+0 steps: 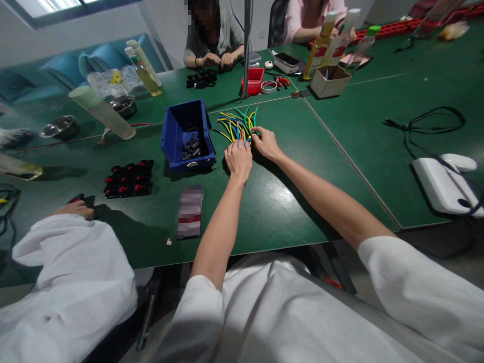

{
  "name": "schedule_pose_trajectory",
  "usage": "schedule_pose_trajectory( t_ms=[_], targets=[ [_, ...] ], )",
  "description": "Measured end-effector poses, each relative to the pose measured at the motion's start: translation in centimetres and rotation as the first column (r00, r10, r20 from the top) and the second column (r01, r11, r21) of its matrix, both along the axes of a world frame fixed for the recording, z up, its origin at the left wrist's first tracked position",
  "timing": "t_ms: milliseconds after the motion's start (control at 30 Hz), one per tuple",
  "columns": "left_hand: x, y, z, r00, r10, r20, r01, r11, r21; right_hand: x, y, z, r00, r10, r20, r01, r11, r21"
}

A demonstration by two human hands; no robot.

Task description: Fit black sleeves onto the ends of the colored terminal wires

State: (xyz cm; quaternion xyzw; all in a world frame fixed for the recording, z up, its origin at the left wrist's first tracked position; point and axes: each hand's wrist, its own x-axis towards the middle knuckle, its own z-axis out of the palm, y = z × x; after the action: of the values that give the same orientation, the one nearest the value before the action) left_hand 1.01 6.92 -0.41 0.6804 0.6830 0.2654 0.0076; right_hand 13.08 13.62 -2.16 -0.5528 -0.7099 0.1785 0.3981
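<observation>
A loose bundle of yellow, green and blue wires [235, 124] lies on the green table, its ends fanned out away from me. My left hand [239, 160] is closed over the near end of the bundle, fingers curled down on the wires. Beside it, my right hand [266, 142] pinches at the bundle's right side, thumb and fingers bent together; the fingertips are partly hidden. Just left of the wires stands a blue bin [171, 132] with several small black parts [191, 147] inside.
A phone [190, 212] lies near the front edge, and a black tray with red pieces [128, 179] is farther left. A co-worker's hand [77, 207] rests at the left. Behind the wires are a metal pole [246, 50], a red box [252, 80], a tape roll [268, 87] and a cardboard box [329, 83].
</observation>
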Motion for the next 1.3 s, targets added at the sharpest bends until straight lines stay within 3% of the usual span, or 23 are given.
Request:
schedule_pose_trajectory(
  t_ms=[167, 533, 800, 1033, 1300],
  targets=[
    [-0.1, -0.2, 0.3, 0.994, -0.014, 0.106, 0.014, 1.000, 0.005, -0.1, -0.3, 0.2, 0.998, -0.046, 0.033, 0.046, 0.999, -0.019],
    [-0.2, 0.0, -0.7, 0.950, -0.072, 0.305, 0.033, 0.991, 0.131, 0.3, 0.4, -0.6, 1.000, -0.003, 0.001, 0.003, 1.000, 0.006],
    [1.7, -1.6, -1.2, 0.748, -0.040, 0.662, -0.067, 0.989, 0.134, 0.5, 0.3, -0.4, 0.999, -0.024, 0.029, 0.024, 1.000, -0.004],
    [3.3, -3.5, -0.4, 0.577, -0.012, 0.817, -0.130, 0.986, 0.106, 0.6, 0.4, -0.3, 0.999, -0.028, 0.044, 0.029, 0.999, -0.019],
    [3.3, -3.9, 0.3, 0.528, -0.012, 0.849, -0.195, 0.971, 0.136, 0.7, 0.5, -0.6, 0.999, -0.030, 0.038, 0.030, 1.000, -0.009]
  ],
)
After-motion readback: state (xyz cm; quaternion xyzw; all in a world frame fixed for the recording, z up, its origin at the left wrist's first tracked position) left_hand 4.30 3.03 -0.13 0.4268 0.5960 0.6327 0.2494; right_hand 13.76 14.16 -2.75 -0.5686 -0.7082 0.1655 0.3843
